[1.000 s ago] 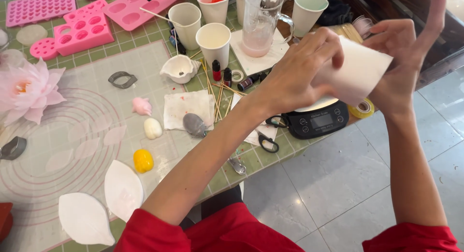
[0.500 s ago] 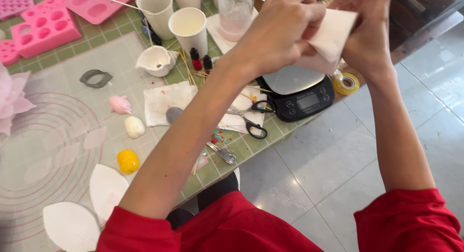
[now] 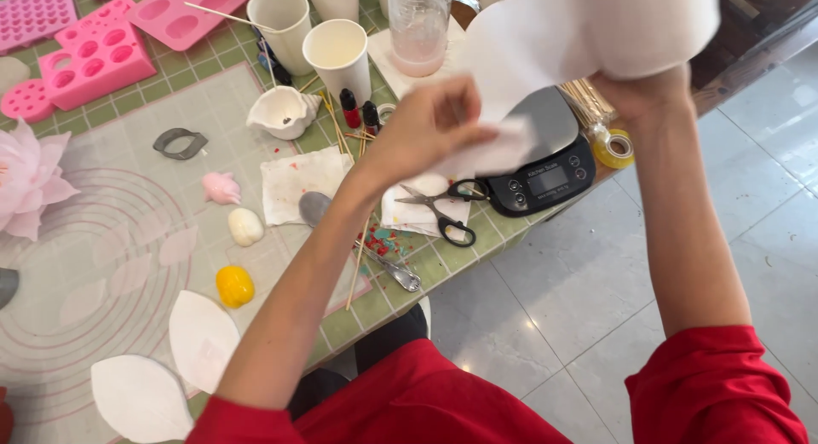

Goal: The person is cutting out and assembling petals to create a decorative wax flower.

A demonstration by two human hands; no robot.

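- The paper roll [image 3: 613, 22] is held up above the surface's right edge, over the scale [image 3: 545, 167]; its top is cut off by the frame, and motion blurs it.
- The right hand [image 3: 639, 90] grips the roll from below; the fingers are mostly hidden behind the paper.
- The left hand [image 3: 426, 129] is clenched on a loose sheet [image 3: 494, 150] hanging from the roll; the sheet's lower edge is blurred and merges with the scale behind it.
- The scale is partly covered by the sheet; only its black front with the display shows clearly.
- Scissors [image 3: 443, 210] lie on a white napkin just left of the scale; a tape roll [image 3: 613, 147] sits to its right.
- The left forearm crosses a spoon [image 3: 313, 207] and thin sticks, hiding parts of them.
- Further out on the surface [image 3: 213, 103]: paper cups [image 3: 336, 56], pink moulds [image 3: 94, 56], a yellow lump [image 3: 234, 286] and white petal shapes [image 3: 203, 337]; a pink flower [image 3: 30, 180] is cut off at the left edge.
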